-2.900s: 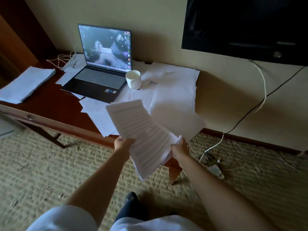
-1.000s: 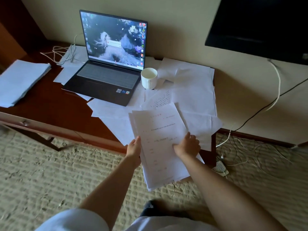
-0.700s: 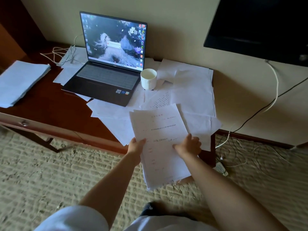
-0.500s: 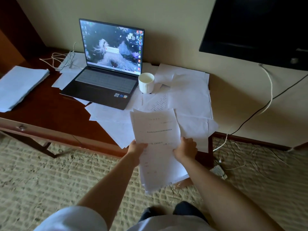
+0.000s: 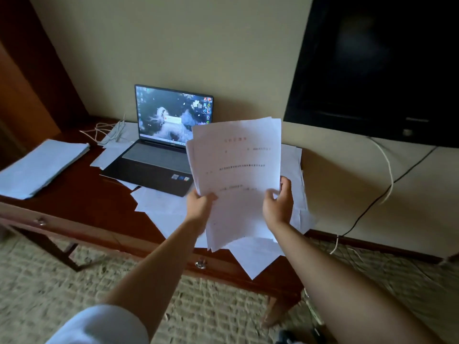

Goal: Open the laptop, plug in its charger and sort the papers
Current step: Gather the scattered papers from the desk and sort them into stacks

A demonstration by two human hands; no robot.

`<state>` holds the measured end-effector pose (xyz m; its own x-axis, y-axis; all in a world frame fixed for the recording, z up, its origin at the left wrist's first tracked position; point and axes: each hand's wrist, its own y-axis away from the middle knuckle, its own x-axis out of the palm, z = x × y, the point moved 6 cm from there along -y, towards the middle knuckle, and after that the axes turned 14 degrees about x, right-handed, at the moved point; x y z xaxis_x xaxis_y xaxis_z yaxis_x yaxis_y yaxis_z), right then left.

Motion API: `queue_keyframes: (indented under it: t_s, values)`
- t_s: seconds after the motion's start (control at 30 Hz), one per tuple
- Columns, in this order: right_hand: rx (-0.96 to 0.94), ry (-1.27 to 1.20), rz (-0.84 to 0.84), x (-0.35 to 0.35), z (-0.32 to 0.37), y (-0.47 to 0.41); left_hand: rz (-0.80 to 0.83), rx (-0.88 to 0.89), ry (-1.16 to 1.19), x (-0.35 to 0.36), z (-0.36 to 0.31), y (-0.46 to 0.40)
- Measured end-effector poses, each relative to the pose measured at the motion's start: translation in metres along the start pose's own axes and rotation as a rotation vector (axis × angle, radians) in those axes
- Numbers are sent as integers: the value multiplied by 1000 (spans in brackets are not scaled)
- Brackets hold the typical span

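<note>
Where papers (image 5: 159, 207) sprawl, wooden desk (image 5: 82, 209) (dark), carpet (image 5: 49, 289)

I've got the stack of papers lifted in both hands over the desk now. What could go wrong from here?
1. The stack of papers is fanned and uneven, gripped only at its lower sides by the left hand and right hand; sheets could slip out.
2. Loose sheets overhang the desk edge and may slide to the floor if brushed.
3. The held stack hides part of the laptop; lowering it blind could knock something.

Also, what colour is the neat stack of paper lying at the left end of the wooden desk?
Pale blue stack of paper, clearest in the head view.
</note>
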<state>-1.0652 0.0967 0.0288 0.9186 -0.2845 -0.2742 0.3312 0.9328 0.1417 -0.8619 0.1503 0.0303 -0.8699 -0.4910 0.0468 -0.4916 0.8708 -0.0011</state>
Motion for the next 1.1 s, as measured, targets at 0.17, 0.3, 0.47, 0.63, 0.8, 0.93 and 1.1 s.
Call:
queue_keyframes:
  t_s: [0.17, 0.3, 0.47, 0.63, 0.8, 0.93, 1.1]
  values:
    - [63, 33, 77, -1, -12, -5, -14, 16, -62, 7, 7, 9]
    - [34, -59, 42, -1, -1, -4, -43, 63, -39, 15, -8, 5]
    - [183, 127, 159, 0, -33, -8, 33, -26, -139, 15, 30, 4]
    - [236, 203, 161, -3, -45, -26, 34, -155, -169, 19, 63, -2]
    - [321, 518, 322, -5, -78, -65, 23, -422, -172, 20, 110, -2]
    - [374, 666, 322, -16, -111, -89, -36, -550, -211, 23, 137, 7]
    - [356, 701, 74, -34, -103, -134, -138, -588, -183, 35, 147, 6]
